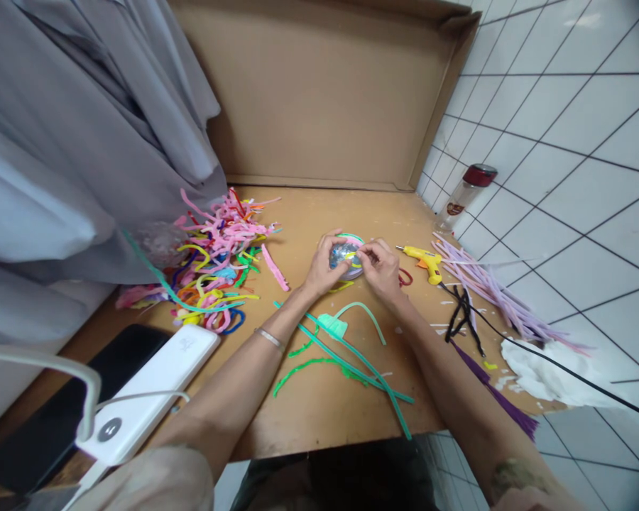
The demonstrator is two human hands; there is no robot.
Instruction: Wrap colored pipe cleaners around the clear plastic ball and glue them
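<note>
A round piece (pixel 343 253) with a silvery middle and a pink and green rim is held just above the table. My left hand (pixel 322 266) is closed on its left edge, thumb across the front. At its right side my right hand (pixel 382 267) pinches what looks like a yellow pipe cleaner (pixel 355 265), largely hidden by the fingers. Below the hands lie teal pipe cleaners (pixel 359 365), a mint-green piece (pixel 333 325) and bright green fuzzy strips (pixel 306 370). A red loop (pixel 405 277) rests beside my right hand.
A heap of coloured pipe cleaners (pixel 218 255) lies left. A white power bank (pixel 149 397) is near a dark phone (pixel 74 408). Right are a yellow glue gun (pixel 424 262) with its cord, lilac stems (pixel 490 291) and a bottle (pixel 463 199). Cardboard (pixel 319 92) stands behind.
</note>
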